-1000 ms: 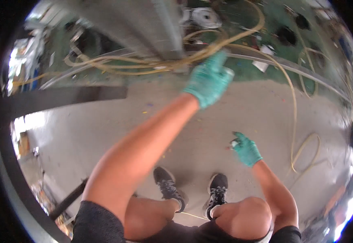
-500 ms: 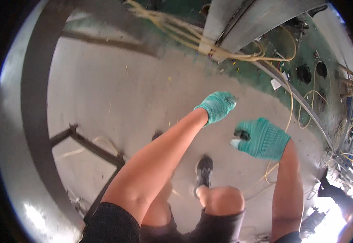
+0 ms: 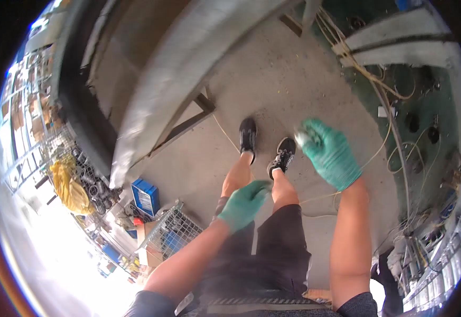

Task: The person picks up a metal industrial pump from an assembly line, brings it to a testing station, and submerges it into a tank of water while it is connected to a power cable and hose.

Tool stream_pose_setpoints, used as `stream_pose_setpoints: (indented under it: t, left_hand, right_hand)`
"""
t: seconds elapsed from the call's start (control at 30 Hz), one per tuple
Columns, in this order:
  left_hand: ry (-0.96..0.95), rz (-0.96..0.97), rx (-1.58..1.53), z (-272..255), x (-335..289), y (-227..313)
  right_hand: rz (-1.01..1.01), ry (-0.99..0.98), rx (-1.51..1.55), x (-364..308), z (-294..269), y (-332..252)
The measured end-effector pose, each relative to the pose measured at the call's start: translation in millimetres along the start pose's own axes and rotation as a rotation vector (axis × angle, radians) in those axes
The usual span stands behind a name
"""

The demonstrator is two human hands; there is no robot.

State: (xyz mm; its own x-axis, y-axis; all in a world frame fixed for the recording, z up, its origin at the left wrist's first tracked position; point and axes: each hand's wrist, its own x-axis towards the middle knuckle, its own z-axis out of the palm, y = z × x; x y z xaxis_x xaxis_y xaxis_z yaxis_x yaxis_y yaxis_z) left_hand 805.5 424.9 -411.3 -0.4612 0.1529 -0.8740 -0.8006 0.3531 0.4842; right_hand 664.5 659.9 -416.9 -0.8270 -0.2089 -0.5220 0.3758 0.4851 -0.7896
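My left hand (image 3: pixel 243 205), in a green knitted glove, is held low in front of my legs. Its fingers are bunched together and blurred; whatever they may hold is hidden. Farther right and higher is my right hand (image 3: pixel 329 154), gloved the same way, with its fingers curled in. Something whitish shows at its fingertips, too blurred to tell from a glove tip. The hands are apart, and neither touches the large grey metal piece (image 3: pixel 175 79) at upper left.
A dark angled metal frame (image 3: pixel 191 119) stands under the grey piece. At left are a blue crate (image 3: pixel 145 196), a wire basket (image 3: pixel 180 230) and a yellow bag (image 3: pixel 69 185). Pale hoses (image 3: pixel 386 84) run across the green floor at right, by a metal beam (image 3: pixel 399 39).
My view has turned, bringing the crate, basket and racks at left into sight. My left hand has drawn back toward my body. My right hand is now farther forward than the left.
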Motion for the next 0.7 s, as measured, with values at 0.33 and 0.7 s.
stream_pose_setpoints:
  t: [0.33,0.7]
  left_hand:
    - [0.426,-0.108,-0.422,-125,-166,-71]
    - [0.468,0.391,-1.594,-240,-105,-7]
  right_hand:
    - [0.204,-0.022,0.569,-41,11,-62]
    - [0.284,0.382,1.013,123,-7,-210]
